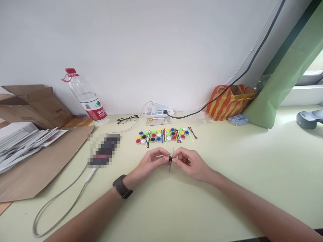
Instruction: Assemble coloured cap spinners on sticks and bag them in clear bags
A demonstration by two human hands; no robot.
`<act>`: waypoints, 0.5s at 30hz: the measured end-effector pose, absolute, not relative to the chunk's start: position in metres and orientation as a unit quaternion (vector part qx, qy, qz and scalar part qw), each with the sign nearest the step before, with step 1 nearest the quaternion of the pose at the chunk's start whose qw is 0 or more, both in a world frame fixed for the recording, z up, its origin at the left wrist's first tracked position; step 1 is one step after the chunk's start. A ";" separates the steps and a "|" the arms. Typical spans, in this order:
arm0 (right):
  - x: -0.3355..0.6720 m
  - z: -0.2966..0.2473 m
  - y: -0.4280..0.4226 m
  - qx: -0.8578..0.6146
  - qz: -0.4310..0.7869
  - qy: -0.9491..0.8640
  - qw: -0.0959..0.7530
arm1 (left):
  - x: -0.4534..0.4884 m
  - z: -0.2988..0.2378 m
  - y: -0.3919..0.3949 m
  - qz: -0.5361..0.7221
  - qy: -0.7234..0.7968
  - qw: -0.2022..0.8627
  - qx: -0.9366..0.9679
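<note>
Over the table's middle, my left hand point(152, 162) pinches a small black piece point(170, 159) between thumb and fingertips. Facing it, my right hand point(191, 164) is closed at the fingertips against a thin greyish piece point(170, 167), seen almost edge-on, that sticks out above and below the fingers. The two pieces touch or nearly touch; their exact kind is too small to make out. Beyond both hands lie rows of small round coloured discs point(158, 139) in clear cases, with bundles of thin coloured plastic sticks point(178, 136) between them.
Behind the discs are a clear flat case point(158, 121), a power strip point(159, 111) and glasses point(128, 119). Leftward are a blurred-out phone point(104, 150) with its cable, a water bottle point(92, 104) and cardboard point(45, 164). A striped bag point(219, 104) stands back right.
</note>
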State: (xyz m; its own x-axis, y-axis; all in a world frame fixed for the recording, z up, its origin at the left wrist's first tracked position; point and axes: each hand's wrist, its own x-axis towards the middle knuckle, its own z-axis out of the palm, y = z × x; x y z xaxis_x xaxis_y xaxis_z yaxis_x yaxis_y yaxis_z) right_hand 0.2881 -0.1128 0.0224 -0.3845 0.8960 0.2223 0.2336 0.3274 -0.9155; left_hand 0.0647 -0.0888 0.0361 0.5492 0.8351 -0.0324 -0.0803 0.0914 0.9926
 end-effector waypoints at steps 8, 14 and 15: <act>0.288 0.021 -0.113 -0.403 0.418 -0.718 0.383 | 0.065 0.035 -0.090 0.334 0.318 0.658 0.595; 0.292 0.022 -0.115 -0.406 0.354 -0.724 0.431 | 0.064 0.035 -0.086 0.350 0.331 0.655 0.582; 0.292 0.023 -0.116 -0.405 0.349 -0.721 0.440 | 0.064 0.035 -0.085 0.351 0.331 0.660 0.576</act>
State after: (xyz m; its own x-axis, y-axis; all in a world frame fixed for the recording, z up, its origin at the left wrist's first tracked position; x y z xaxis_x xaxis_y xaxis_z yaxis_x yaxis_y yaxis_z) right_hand 0.2921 -0.1160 0.0228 -0.2843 0.8918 0.3520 0.2777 0.4280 -0.8600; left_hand 0.0642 -0.0854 0.0346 0.5348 0.8444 -0.0323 -0.0810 0.0893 0.9927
